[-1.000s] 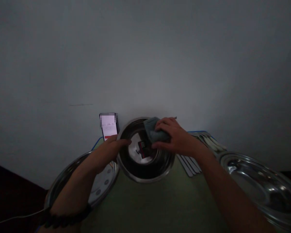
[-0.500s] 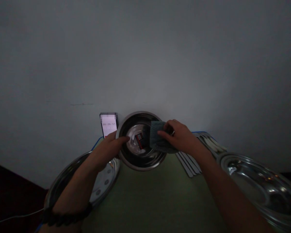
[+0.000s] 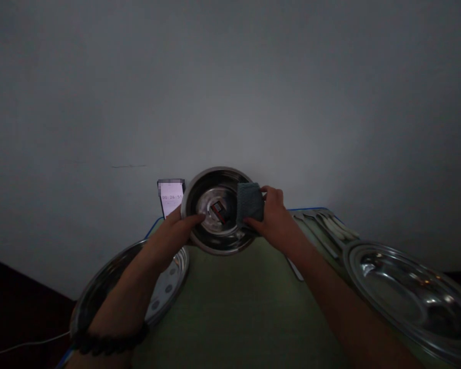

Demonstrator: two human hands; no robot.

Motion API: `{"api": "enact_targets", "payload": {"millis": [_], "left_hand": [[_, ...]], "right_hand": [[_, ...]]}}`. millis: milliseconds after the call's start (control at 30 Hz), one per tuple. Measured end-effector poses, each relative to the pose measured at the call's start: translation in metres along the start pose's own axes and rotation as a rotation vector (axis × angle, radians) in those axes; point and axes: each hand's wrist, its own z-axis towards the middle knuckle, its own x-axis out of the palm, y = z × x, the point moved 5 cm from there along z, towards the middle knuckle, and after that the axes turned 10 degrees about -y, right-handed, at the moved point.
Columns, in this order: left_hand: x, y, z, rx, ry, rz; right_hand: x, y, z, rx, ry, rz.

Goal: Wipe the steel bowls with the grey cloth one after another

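Observation:
A round stainless steel bowl [image 3: 215, 246] is held up over the table, tilted toward me. My left hand [image 3: 179, 225] grips its left rim, thumb inside and fingers hidden behind. A dark label with red and white print [image 3: 219, 212] shows on the bowl's inner bottom. My right hand [image 3: 272, 215] is closed on a folded grey-green cloth [image 3: 249, 206] at the bowl's right rim. The cloth covers part of that rim and the inner wall.
A phone [image 3: 171, 197] showing a timer leans at the wall. Large metal basins stand left [image 3: 182, 264] and right [image 3: 392, 297] on the green table [image 3: 230, 318]. Several pale-handled utensils [image 3: 336, 228] lie back right. A white cable [image 3: 30, 342] runs at lower left.
The bowl has risen slightly and turned a little, and its label has shifted with it. My right hand and the cloth have moved up and left along the bowl's right rim.

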Motion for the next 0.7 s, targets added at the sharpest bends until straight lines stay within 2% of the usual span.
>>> {"api": "enact_targets", "payload": {"millis": [200, 267, 400, 500, 600, 700], "left_hand": [[0.009, -0.006, -0.006, 0.142, -0.120, -0.126], [0.011, -0.005, -0.007, 0.117, -0.140, -0.168], [0.014, 0.004, -0.006, -0.018, -0.069, -0.215], [0.016, 0.005, -0.006, 0.031, -0.068, -0.220], [0.020, 0.002, -0.010, 0.129, -0.108, -0.165], [0.023, -0.001, -0.014, 0.184, -0.135, -0.103]], "right_hand": [[0.018, 0.006, -0.008, 0.077, -0.044, 0.202], [0.021, 0.006, -0.008, 0.140, -0.072, 0.256], [0.026, -0.006, -0.007, 0.429, -0.137, 0.466], [0.036, -0.015, -0.010, 0.642, -0.100, 0.750], [0.040, -0.019, -0.011, 0.664, -0.125, 0.887], [0.039, -0.021, -0.011, 0.623, -0.155, 0.862]]}}
